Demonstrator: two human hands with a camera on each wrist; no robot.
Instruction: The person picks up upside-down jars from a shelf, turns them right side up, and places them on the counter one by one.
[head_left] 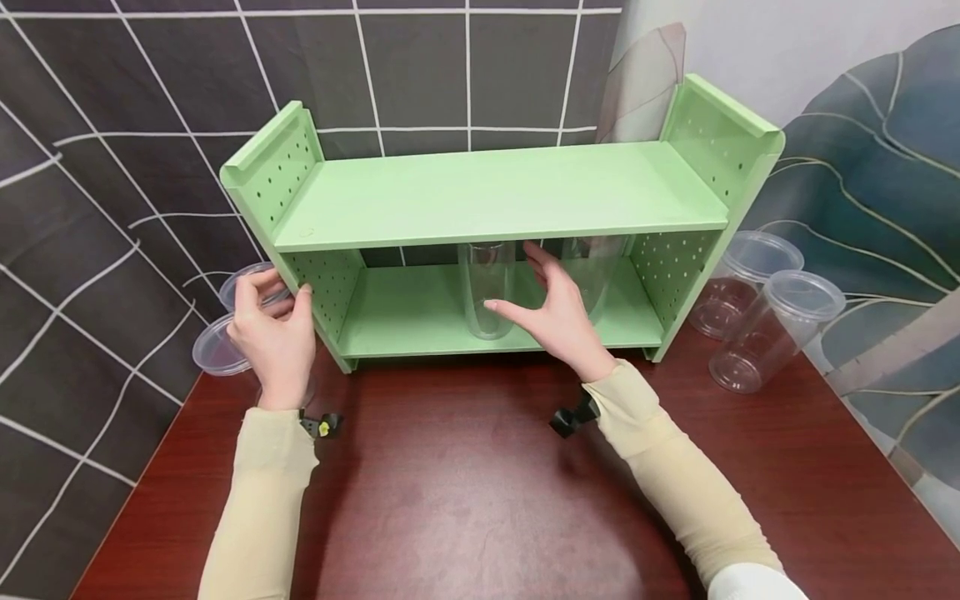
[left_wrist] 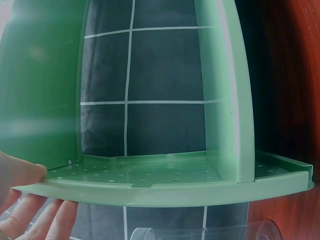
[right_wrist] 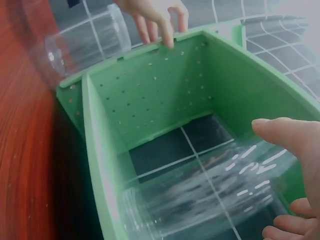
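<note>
A green two-tier shelf stands on a dark red table. Its left side panel is held by my left hand, thumb on the inner face and fingers on the outer. On the lower tier stands a clear plastic jar, upright. My right hand is beside this jar, thumb and fingers spread apart; the thumb overlaps the jar in the head view. In the right wrist view the jar lies between thumb and fingers, contact unclear. Another clear jar stands farther right, partly behind the hand.
Two lidded clear jars stand right of the shelf. Left of it are two more clear jars, partly hidden by my left hand. A dark tiled-pattern backdrop rises behind. The table extends in front.
</note>
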